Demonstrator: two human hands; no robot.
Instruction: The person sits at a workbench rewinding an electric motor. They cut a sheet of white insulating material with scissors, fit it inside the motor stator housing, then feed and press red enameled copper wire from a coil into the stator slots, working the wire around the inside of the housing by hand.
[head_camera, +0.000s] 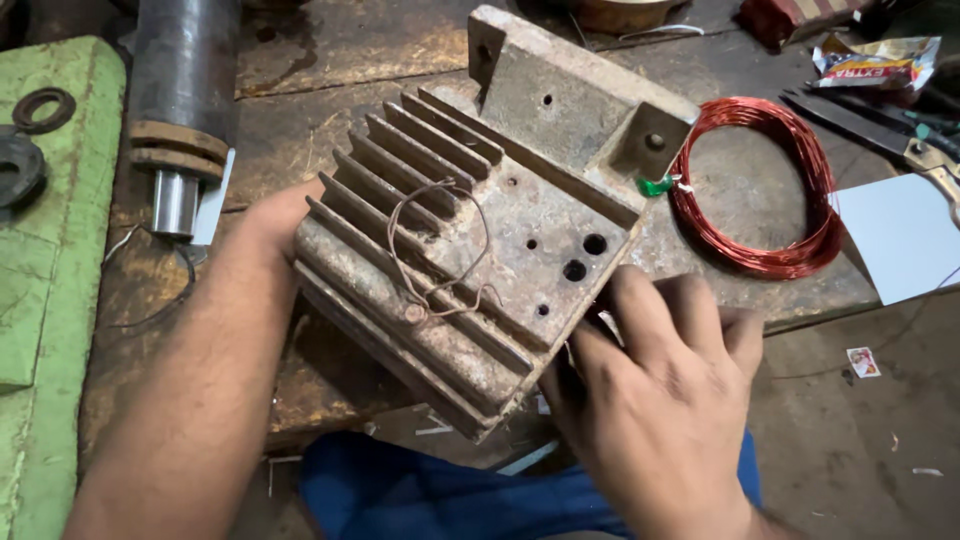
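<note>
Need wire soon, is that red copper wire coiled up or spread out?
Coiled. The red wire lies in one round loop on the workbench, beside the finned metal housing.
</note>
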